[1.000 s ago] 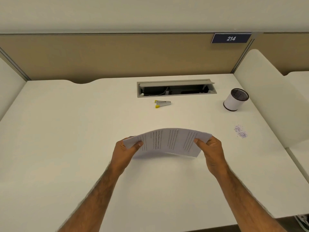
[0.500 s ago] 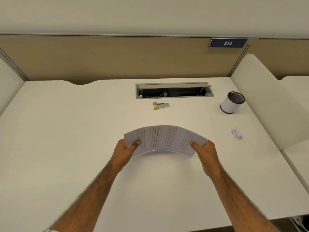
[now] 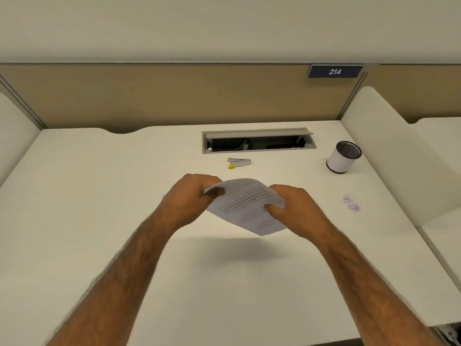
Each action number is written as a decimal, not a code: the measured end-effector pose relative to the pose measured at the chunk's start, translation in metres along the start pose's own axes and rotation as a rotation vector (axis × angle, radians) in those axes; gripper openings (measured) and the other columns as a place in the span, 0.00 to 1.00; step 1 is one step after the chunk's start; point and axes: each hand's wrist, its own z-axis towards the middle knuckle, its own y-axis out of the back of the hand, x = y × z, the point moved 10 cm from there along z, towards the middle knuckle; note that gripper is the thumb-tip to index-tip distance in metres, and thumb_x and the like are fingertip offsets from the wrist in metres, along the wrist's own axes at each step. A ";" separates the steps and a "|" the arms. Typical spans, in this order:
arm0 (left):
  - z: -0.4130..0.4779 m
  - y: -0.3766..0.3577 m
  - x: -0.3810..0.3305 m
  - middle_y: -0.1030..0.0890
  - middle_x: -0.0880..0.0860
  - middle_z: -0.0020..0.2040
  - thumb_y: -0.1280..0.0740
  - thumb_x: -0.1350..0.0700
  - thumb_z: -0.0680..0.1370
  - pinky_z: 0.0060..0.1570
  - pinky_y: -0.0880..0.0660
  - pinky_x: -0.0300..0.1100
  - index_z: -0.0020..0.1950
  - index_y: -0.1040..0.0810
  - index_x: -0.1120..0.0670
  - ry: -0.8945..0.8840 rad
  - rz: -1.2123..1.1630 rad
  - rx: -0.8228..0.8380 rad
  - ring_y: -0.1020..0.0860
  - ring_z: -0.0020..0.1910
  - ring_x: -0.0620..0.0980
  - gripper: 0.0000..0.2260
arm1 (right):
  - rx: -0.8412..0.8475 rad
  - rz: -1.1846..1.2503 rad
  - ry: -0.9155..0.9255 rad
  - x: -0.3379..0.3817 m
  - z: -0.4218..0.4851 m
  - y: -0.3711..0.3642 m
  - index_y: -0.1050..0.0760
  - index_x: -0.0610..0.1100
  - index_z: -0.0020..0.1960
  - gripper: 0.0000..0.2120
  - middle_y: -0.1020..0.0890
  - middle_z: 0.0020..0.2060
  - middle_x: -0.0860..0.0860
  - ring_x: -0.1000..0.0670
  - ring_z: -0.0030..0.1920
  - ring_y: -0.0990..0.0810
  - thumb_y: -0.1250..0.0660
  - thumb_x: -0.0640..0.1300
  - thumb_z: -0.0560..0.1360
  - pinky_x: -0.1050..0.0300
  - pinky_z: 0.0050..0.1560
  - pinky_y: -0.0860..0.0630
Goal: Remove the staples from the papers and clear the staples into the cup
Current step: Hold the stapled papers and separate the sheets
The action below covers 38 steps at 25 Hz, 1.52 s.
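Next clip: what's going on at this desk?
A person holds printed papers above the desk with both hands, the left hand gripping one edge and the right hand the other. The staple remover lies alone near the cable slot. A small pile of staples sits loose on the desk, not yet in the cup.

Both hands (image 3: pixel 189 198) (image 3: pixel 294 211) grip printed papers (image 3: pixel 245 206) (perhaps stapled) above the desk (image 3: pixel 99 196).

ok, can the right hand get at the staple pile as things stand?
Probably yes: the staple pile lies on bare desk right of the right hand, nothing between. But that hand grips the papers, so it must let go first.
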 end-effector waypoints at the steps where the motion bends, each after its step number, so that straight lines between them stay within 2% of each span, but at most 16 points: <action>1: 0.001 0.003 -0.009 0.15 0.38 0.44 0.34 0.53 0.83 0.47 0.21 0.49 0.48 0.15 0.41 -0.036 -0.019 -0.025 0.19 0.46 0.46 0.11 | -0.013 0.045 -0.002 0.007 0.001 0.000 0.20 0.54 0.56 0.10 0.17 0.50 0.58 0.53 0.48 0.19 0.37 0.44 0.78 0.53 0.47 0.19; 2: 0.000 0.011 -0.016 0.15 0.36 0.50 0.31 0.53 0.81 0.52 0.21 0.49 0.53 0.15 0.38 -0.075 -0.063 -0.104 0.19 0.51 0.44 0.08 | -0.033 0.103 -0.016 0.008 0.003 0.001 0.19 0.53 0.53 0.10 0.16 0.49 0.57 0.52 0.47 0.19 0.38 0.43 0.79 0.52 0.46 0.19; 3: -0.003 0.026 -0.020 0.18 0.35 0.61 0.26 0.51 0.79 0.61 0.23 0.50 0.62 0.18 0.38 -0.114 -0.079 -0.260 0.20 0.60 0.42 0.13 | -0.054 0.197 -0.041 0.006 0.004 0.003 0.19 0.51 0.52 0.10 0.16 0.48 0.56 0.50 0.47 0.18 0.38 0.42 0.79 0.50 0.46 0.18; 5: -0.020 0.052 -0.008 0.33 0.39 0.77 0.21 0.47 0.74 0.77 0.36 0.46 0.80 0.33 0.45 -0.096 -0.088 -0.596 0.34 0.77 0.42 0.37 | -0.076 0.515 -0.109 -0.008 0.004 0.005 0.18 0.48 0.53 0.08 0.14 0.48 0.53 0.48 0.48 0.15 0.34 0.40 0.78 0.46 0.50 0.18; 7: -0.028 0.046 0.022 0.41 0.41 0.82 0.19 0.43 0.71 0.80 0.42 0.44 0.84 0.44 0.47 0.055 -0.320 -0.669 0.40 0.80 0.40 0.49 | -0.079 0.799 -0.130 -0.020 0.003 0.005 0.18 0.46 0.58 0.11 0.13 0.51 0.51 0.47 0.51 0.14 0.31 0.38 0.77 0.45 0.54 0.18; 8: -0.022 0.030 0.035 0.38 0.42 0.82 0.19 0.43 0.71 0.80 0.40 0.47 0.84 0.42 0.46 0.090 -0.541 -0.569 0.35 0.78 0.40 0.48 | -0.081 0.875 -0.119 -0.023 0.002 0.005 0.19 0.45 0.59 0.12 0.14 0.52 0.50 0.47 0.52 0.15 0.30 0.37 0.77 0.46 0.55 0.19; 10: -0.008 -0.012 0.038 0.23 0.50 0.74 0.23 0.49 0.74 0.75 0.31 0.59 0.76 0.26 0.51 0.065 -0.896 -0.248 0.22 0.69 0.47 0.31 | -0.077 0.952 -0.084 -0.024 0.001 0.001 0.20 0.43 0.61 0.14 0.14 0.54 0.48 0.46 0.54 0.15 0.30 0.35 0.76 0.50 0.55 0.19; 12: -0.008 -0.035 0.027 0.15 0.54 0.62 0.27 0.55 0.76 0.70 0.26 0.62 0.61 0.14 0.51 0.071 -0.957 -0.082 0.16 0.61 0.53 0.14 | -0.082 0.988 -0.077 -0.026 0.000 -0.005 0.20 0.42 0.61 0.14 0.14 0.55 0.48 0.46 0.55 0.15 0.30 0.35 0.76 0.51 0.54 0.19; 13: -0.009 -0.042 0.023 0.14 0.54 0.60 0.27 0.55 0.76 0.67 0.23 0.59 0.58 0.13 0.50 0.084 -0.932 -0.062 0.16 0.60 0.54 0.11 | -0.094 0.998 -0.081 -0.028 0.000 -0.008 0.20 0.42 0.60 0.13 0.14 0.54 0.48 0.45 0.54 0.15 0.30 0.35 0.76 0.51 0.54 0.19; 15: -0.011 -0.047 0.016 0.13 0.52 0.59 0.28 0.54 0.76 0.62 0.20 0.54 0.57 0.13 0.46 0.075 -0.892 -0.090 0.15 0.59 0.53 0.10 | -0.131 1.004 -0.086 -0.033 0.001 -0.010 0.19 0.42 0.59 0.12 0.14 0.53 0.48 0.46 0.54 0.15 0.30 0.35 0.76 0.51 0.54 0.19; 19: -0.010 -0.044 0.026 0.12 0.45 0.54 0.28 0.47 0.75 0.59 0.18 0.57 0.51 0.13 0.37 0.113 -0.766 -0.205 0.14 0.53 0.50 0.08 | -0.184 0.931 -0.088 -0.040 0.002 -0.014 0.17 0.49 0.54 0.12 0.13 0.51 0.52 0.50 0.51 0.15 0.29 0.36 0.76 0.54 0.53 0.20; 22: -0.010 -0.049 0.024 0.12 0.42 0.52 0.30 0.46 0.76 0.57 0.17 0.53 0.50 0.15 0.32 0.082 -0.703 -0.203 0.14 0.51 0.47 0.09 | -0.194 0.926 -0.085 -0.043 0.002 -0.023 0.17 0.52 0.51 0.14 0.14 0.51 0.51 0.49 0.53 0.16 0.30 0.34 0.76 0.51 0.56 0.21; 27: -0.010 -0.048 0.023 0.13 0.39 0.51 0.29 0.47 0.75 0.51 0.17 0.40 0.50 0.15 0.31 0.062 -0.698 -0.217 0.15 0.50 0.44 0.09 | -0.209 0.926 -0.073 -0.045 0.004 -0.020 0.17 0.56 0.50 0.16 0.14 0.50 0.52 0.50 0.51 0.16 0.30 0.35 0.76 0.51 0.55 0.19; 29: -0.011 -0.053 0.034 0.12 0.40 0.52 0.27 0.47 0.74 0.51 0.17 0.41 0.51 0.15 0.34 0.107 -0.722 -0.223 0.14 0.51 0.45 0.10 | -0.192 0.899 -0.110 -0.050 0.005 -0.026 0.18 0.52 0.54 0.13 0.14 0.51 0.52 0.50 0.52 0.16 0.28 0.37 0.75 0.50 0.56 0.19; 33: -0.015 -0.076 0.048 0.12 0.45 0.53 0.27 0.46 0.74 0.55 0.16 0.54 0.57 0.15 0.42 0.176 -0.726 -0.180 0.14 0.52 0.50 0.12 | -0.187 0.899 -0.177 -0.061 0.002 -0.040 0.19 0.51 0.55 0.12 0.14 0.50 0.52 0.48 0.53 0.16 0.27 0.38 0.75 0.52 0.53 0.19; 38: -0.012 -0.067 0.041 0.12 0.41 0.51 0.27 0.48 0.77 0.52 0.16 0.43 0.56 0.16 0.39 0.129 -0.724 -0.209 0.14 0.50 0.44 0.09 | -0.247 0.906 -0.150 -0.060 0.003 -0.027 0.18 0.52 0.52 0.11 0.14 0.48 0.52 0.51 0.49 0.16 0.28 0.37 0.75 0.55 0.51 0.18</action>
